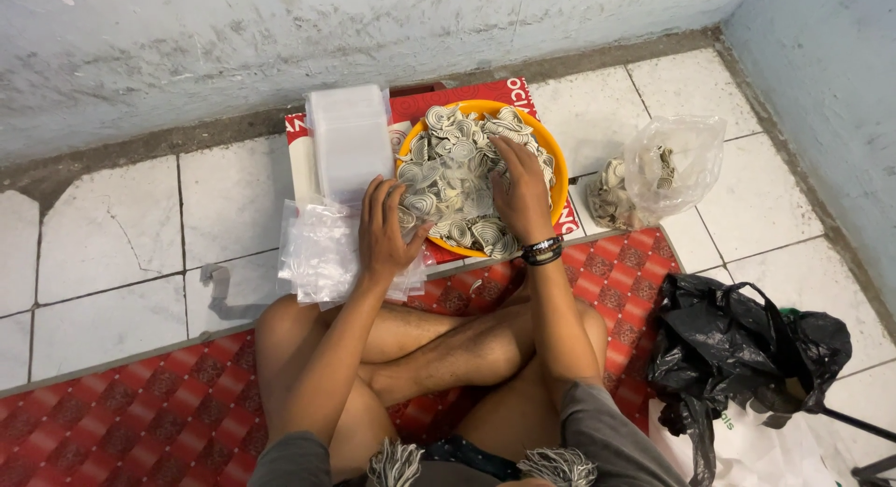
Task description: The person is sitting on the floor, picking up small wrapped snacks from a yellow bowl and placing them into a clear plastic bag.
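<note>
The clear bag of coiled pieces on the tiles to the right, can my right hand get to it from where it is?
Probably yes. The right hand rests in the orange bowl, and the clear bag lies just beyond its right rim, with only bare tile between.

Glossy orange plastic bowl; crinkly clear bags.

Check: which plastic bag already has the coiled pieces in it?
The clear bag on the white tiles right of the orange bowl. The black bag is knotted shut, and the clear pouches under the left hand lie flat.
</note>
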